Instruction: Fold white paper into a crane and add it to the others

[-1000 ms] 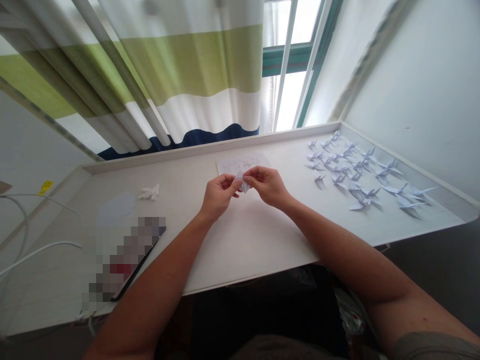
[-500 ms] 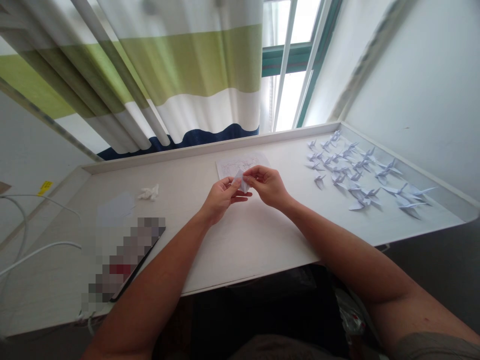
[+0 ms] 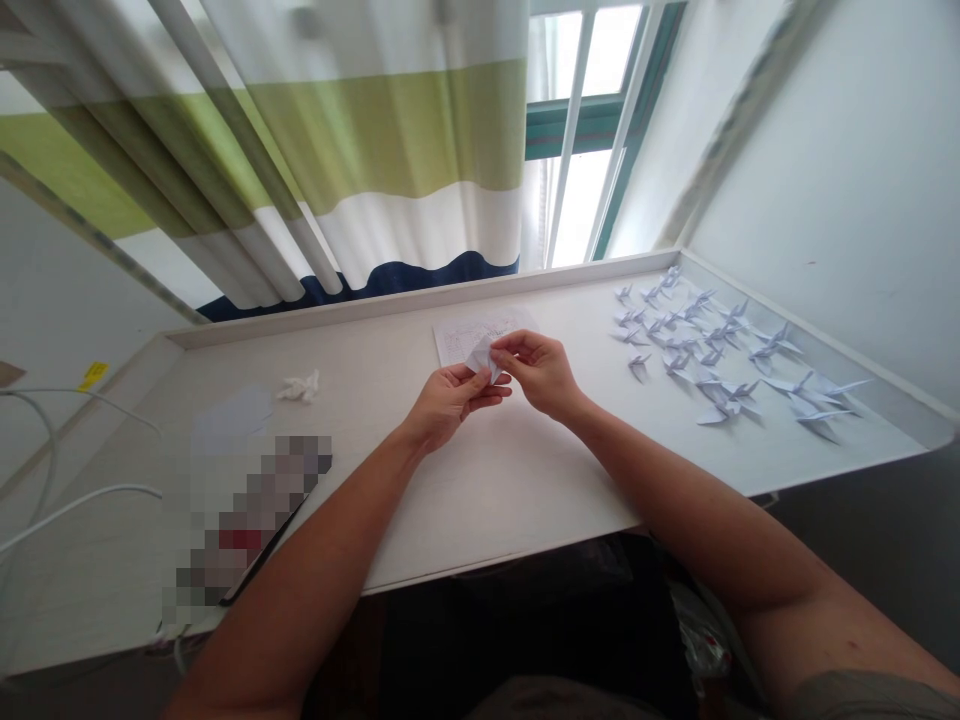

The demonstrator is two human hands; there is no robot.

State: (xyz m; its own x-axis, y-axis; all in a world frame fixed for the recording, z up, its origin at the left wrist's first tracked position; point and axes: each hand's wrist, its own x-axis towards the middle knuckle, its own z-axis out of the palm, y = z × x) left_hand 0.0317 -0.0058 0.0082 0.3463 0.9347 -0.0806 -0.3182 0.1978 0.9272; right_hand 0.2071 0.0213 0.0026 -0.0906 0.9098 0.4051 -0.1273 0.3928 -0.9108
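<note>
A small folded piece of white paper [image 3: 480, 356] is held up between my two hands above the middle of the table. My left hand [image 3: 444, 405] grips its lower left side, thumb in front and fingers behind. With thumb and fingertips, my right hand [image 3: 541, 372] pinches the paper's upper right edge. Behind the hands lies a sheet with printed or written marks [image 3: 452, 340], partly covered by them. Several white folded paper cranes [image 3: 697, 345] stand grouped at the right end of the table.
The white table [image 3: 480, 520] has a raised rim [image 3: 420, 298] along its back. On the left are a crumpled white tissue [image 3: 298, 387], pale paper sheets [image 3: 232, 415], a blurred-out dark-edged device [image 3: 259, 530] and white cables [image 3: 90, 500]. A striped curtain [image 3: 390, 130] hangs behind.
My left fingers have shifted on the folded paper, and its visible shape has changed from a narrow diamond to a wider, tilted form. My right hand still pinches its edge.
</note>
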